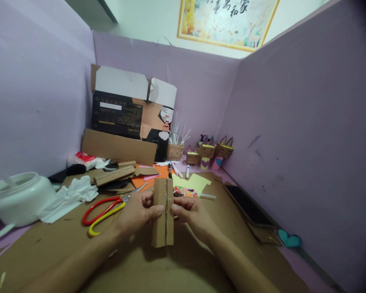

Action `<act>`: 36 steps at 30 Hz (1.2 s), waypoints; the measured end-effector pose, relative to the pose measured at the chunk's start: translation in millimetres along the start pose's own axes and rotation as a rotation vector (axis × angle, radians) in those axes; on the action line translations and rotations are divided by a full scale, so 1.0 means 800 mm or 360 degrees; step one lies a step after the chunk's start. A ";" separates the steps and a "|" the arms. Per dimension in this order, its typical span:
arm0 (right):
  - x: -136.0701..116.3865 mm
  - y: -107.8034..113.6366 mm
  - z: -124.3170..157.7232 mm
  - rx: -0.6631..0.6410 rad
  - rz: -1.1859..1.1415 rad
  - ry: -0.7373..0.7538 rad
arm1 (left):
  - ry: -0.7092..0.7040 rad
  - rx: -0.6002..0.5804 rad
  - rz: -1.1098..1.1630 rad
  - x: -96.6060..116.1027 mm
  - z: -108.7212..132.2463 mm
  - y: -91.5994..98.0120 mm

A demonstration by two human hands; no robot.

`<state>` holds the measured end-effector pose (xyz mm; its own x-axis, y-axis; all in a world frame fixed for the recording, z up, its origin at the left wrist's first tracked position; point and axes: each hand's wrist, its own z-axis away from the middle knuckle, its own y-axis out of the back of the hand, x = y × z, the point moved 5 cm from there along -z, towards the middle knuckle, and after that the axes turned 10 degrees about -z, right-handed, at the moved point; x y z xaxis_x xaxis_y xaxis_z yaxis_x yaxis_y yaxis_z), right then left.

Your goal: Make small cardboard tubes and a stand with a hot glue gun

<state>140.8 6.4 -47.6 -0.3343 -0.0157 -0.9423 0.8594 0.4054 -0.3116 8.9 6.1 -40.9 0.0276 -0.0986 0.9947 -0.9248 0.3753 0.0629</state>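
A narrow folded cardboard piece (161,219) is held upright between both hands above the cardboard-covered table. Down its front runs a seam where two edges meet. My left hand (137,211) grips its left side, thumb pressed on the front face. On the other side, my right hand (192,209) pinches the right edge near the seam. The fingers behind the piece are partly hidden. Scissors (108,207) with one red and one yellow handle lie just left of my left hand. Behind my right hand are a colourful patterned item (185,191) and yellow paper (195,183).
At left stand a white pot (27,199) and crumpled tissue (71,197). Cardboard scraps (116,175) and orange paper (137,182) lie behind. A flattened box (118,114) leans at the back. Small cardboard figures (206,151) stand back right; a dark phone-like slab (247,205) lies by the right wall.
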 end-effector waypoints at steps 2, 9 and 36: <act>0.002 0.002 0.000 -0.0003 -0.0117 -0.0041 | -0.0010 -0.0056 0.0009 0.002 0.001 -0.002; 0.011 0.010 -0.002 0.0046 -0.0166 -0.0049 | 0.0000 -0.0050 -0.0106 0.001 0.002 -0.003; -0.022 0.025 -0.001 0.0144 -0.0103 0.0152 | 0.0056 -0.0421 -0.0638 0.038 0.008 0.025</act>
<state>163.2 15.6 -37.4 -0.4218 0.0496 -0.9053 0.8647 0.3223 -0.3852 -11.4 5.1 -10.0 0.3790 -0.2541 0.8898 -0.7106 0.5360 0.4557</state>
